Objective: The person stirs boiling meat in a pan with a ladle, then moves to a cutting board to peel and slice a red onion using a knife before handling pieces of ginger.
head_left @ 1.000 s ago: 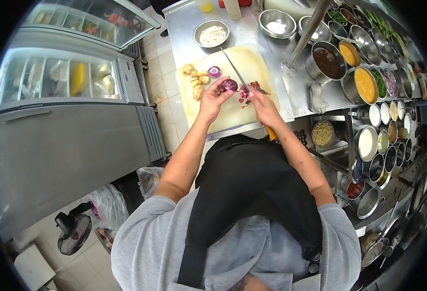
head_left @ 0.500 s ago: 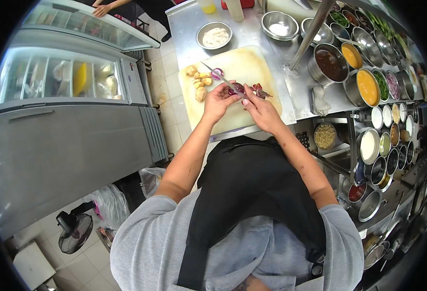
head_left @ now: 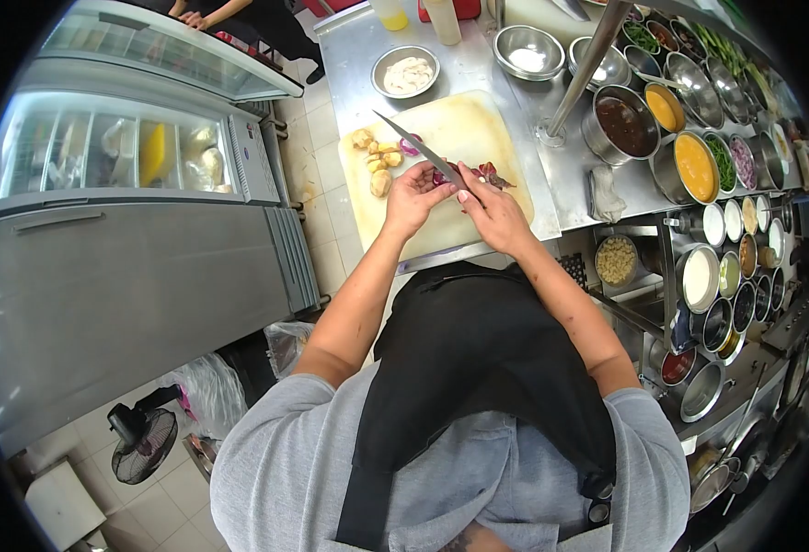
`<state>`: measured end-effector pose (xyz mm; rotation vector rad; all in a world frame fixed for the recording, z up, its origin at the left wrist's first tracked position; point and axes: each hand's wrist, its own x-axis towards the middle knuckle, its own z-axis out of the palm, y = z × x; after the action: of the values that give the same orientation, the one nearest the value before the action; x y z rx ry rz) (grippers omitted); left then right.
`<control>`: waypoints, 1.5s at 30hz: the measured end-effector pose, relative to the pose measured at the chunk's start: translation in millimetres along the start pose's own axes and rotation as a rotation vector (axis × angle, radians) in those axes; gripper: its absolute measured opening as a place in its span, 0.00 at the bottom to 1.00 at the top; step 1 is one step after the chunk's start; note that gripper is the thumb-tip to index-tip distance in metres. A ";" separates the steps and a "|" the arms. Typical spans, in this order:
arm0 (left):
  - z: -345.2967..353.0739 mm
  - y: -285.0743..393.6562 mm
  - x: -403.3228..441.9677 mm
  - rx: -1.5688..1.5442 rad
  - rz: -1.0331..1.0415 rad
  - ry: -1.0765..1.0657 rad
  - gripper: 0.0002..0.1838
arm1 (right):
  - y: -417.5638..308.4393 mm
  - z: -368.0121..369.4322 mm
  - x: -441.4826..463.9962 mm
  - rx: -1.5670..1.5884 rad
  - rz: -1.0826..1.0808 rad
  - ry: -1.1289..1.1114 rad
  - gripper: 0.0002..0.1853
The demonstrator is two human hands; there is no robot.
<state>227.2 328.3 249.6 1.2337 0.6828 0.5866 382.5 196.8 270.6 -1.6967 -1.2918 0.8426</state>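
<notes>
My left hand (head_left: 412, 198) is closed around a red onion (head_left: 439, 178), held just above the cutting board (head_left: 469, 124). A knife (head_left: 420, 150) is gripped in my right hand (head_left: 493, 210), its blade slanting up and left across the onion, which it partly hides. Dark red onion skins (head_left: 493, 177) lie on the board by my right fingers. Left of the onion are several pieces of ginger (head_left: 379, 183) and a purple-edged onion piece (head_left: 411, 144), which the blade passes close to.
A metal bowl (head_left: 406, 71) with pale contents stands behind the board. A metal post (head_left: 585, 74) rises at the right, near pots of brown sauce (head_left: 623, 124) and yellow liquid (head_left: 696, 166). A cloth (head_left: 607, 194) lies nearby. At left stands a glass-topped freezer (head_left: 137, 267); another person's hands (head_left: 195, 19) are beyond.
The knife blade has turned, its flat side now facing up more, and its tip has shifted slightly up and left. Both hands stay almost in place. The other person's hands have shifted.
</notes>
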 end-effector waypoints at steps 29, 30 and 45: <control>0.0 -1.6 -6.0 -0.247 -0.018 -0.025 0.26 | -11.1 0.7 -4.3 0.159 0.029 0.079 0.29; -1.0 -0.8 -6.6 -0.253 -0.013 -0.046 0.25 | -6.0 3.6 -3.8 0.240 0.089 0.080 0.28; -3.7 16.1 -5.5 -0.384 -0.126 -0.252 0.30 | -4.1 -13.0 4.7 0.485 0.210 0.108 0.26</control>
<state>220.1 330.5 265.4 0.8793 0.4081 0.4238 393.3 199.2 279.9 -1.4723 -0.7639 1.0707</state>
